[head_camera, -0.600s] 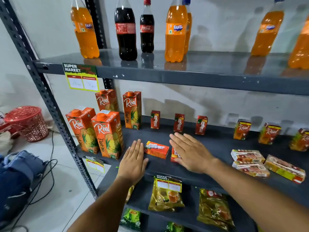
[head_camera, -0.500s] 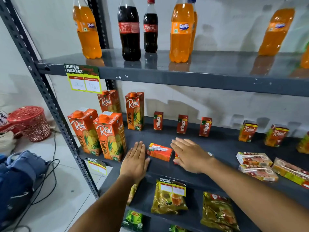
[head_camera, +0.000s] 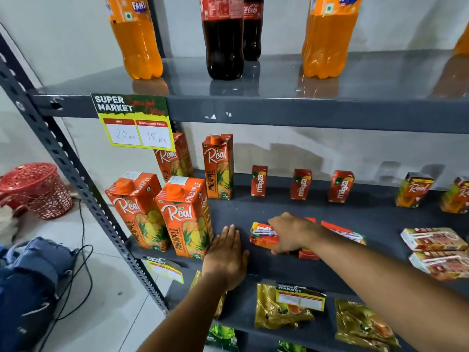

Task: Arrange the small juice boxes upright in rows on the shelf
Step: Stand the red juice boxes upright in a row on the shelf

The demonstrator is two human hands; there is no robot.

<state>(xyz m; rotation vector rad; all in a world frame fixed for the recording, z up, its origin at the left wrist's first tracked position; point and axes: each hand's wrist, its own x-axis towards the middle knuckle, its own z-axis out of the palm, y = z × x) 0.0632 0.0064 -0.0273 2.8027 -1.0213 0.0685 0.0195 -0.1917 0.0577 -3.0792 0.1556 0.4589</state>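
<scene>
On the grey middle shelf three small red Maaza boxes stand upright in a row at the back, with small Real boxes upright further right. Several small boxes lie flat near the front. My right hand curls over one lying red Maaza box, fingers and thumb around it. A second flat box shows under my wrist and a third lies behind my forearm. My left hand rests flat and open on the shelf's front edge, left of that box.
Tall Real pineapple cartons stand at the shelf's left end. Flat pale boxes lie at the right. Soda bottles line the top shelf, gold packets the one below. A red basket and blue bag sit on the floor.
The view has come closer to the shelf. My right hand has moved left onto the lying Maaza box and closed around it. My left hand stays flat on the shelf edge.
</scene>
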